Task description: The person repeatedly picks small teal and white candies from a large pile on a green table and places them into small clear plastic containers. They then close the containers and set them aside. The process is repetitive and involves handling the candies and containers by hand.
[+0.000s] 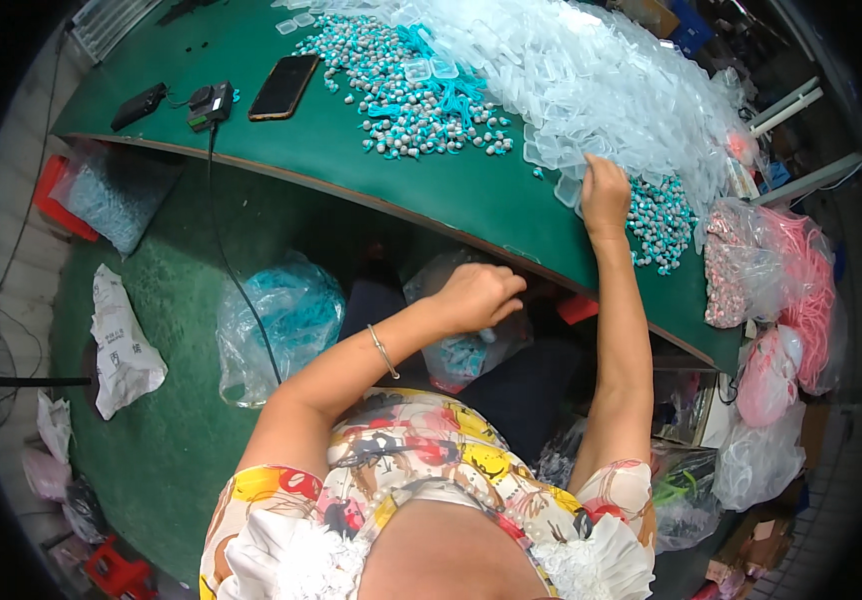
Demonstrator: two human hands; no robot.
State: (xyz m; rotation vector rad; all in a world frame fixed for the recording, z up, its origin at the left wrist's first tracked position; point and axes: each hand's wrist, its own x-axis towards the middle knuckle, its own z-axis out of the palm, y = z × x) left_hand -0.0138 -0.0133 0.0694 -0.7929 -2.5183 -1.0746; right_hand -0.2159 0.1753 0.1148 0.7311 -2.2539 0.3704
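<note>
I'm seeing two bead piles (pixel 421 130), one box heap (pixel 611 90). Right hand (pixel 606 197) is touching it, fingers bunched; left hand (pixel 478 298) is hanging curled; holds unclear.

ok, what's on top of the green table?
Mainly, on the green table: a phone, a corded black device, another black item, a heap of clear plastic pieces, teal-and-grey beads. The right hand is at the heap's near edge. Anything beneath the heap is covered.

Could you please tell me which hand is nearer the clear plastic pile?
The right hand, at the edge of the clear plastic pile; the left hand is farther back, short of the table.
</note>
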